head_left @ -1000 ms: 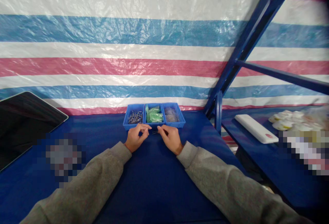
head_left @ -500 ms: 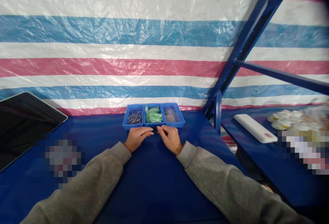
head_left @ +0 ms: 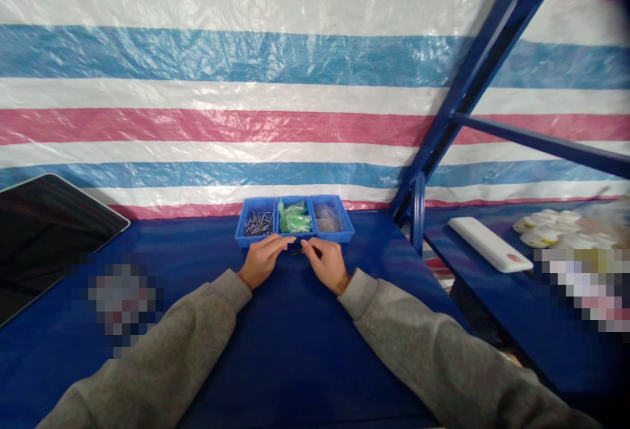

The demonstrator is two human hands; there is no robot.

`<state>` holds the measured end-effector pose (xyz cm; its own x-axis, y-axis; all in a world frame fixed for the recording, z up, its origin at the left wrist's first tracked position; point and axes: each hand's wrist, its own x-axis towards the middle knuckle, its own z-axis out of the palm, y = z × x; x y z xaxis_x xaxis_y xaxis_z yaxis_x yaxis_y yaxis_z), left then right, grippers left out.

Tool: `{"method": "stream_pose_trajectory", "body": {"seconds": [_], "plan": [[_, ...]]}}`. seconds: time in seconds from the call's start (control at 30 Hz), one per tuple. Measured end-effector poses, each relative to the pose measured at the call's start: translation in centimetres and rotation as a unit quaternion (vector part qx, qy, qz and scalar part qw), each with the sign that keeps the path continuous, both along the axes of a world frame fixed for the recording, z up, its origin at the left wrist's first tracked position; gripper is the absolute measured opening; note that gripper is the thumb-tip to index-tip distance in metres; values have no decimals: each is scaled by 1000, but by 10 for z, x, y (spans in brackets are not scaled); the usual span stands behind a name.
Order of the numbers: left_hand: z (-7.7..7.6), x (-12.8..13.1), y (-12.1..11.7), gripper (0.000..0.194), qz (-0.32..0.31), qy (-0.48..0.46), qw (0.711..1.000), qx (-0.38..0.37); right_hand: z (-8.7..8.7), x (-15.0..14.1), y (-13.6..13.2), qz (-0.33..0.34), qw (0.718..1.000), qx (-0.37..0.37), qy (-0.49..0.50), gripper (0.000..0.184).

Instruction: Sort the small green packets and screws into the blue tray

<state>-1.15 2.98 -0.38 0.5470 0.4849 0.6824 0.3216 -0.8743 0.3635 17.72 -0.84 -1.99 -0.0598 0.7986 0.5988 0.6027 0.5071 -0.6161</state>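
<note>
Between the fingertips of my right hand (head_left: 325, 264), a pair of thin dark prongs (head_left: 297, 252) sticks out to the left; their exact kind is too small to make out. My left hand (head_left: 263, 261) is just left of them, its fingers stretched out towards the right and apart from the prongs. Both hands are just in front of three joined blue bins. In the left bin (head_left: 241, 231) lie loose metal screw-like pieces (head_left: 259, 224). Green plastic bags (head_left: 295, 218) fill the middle one. Clear bags with brownish contents (head_left: 327, 218) are in the right one.
A dark screen (head_left: 49, 239) with a pale edge stands at left, near a blurred-out item (head_left: 122, 298). To the right, a blue metal frame (head_left: 418, 209) rises beside another table, which carries a white box (head_left: 489, 244) and several white rolls (head_left: 551, 227). Striped sheeting (head_left: 246, 127) hangs behind.
My left fingers have lifted up and away from the prongs and straightened. The right hand has stayed almost still, and more of the prongs shows now.
</note>
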Motion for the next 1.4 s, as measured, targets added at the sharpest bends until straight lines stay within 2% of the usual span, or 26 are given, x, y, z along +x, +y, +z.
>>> {"method": "stream_pose_trajectory", "body": {"seconds": [0.27,0.43,0.57,0.87,1.4], "plan": [[-5,1,1,23,47,-7,999,-25,5,0,-3,25,999,1,41,26],[-2,1,-1,23,48,-7,998,-30,6,-3,-4,80,996,25,36,22],[-2,1,-1,23,43,-1,999,-31,6,-3,-4,97,995,35,20,21],[1,3,-2,15,54,-8,998,18,9,-1,-4,61,995,27,79,24],[5,4,-7,11,34,-39,999,18,7,-2,-3,59,996,31,55,21]]}}
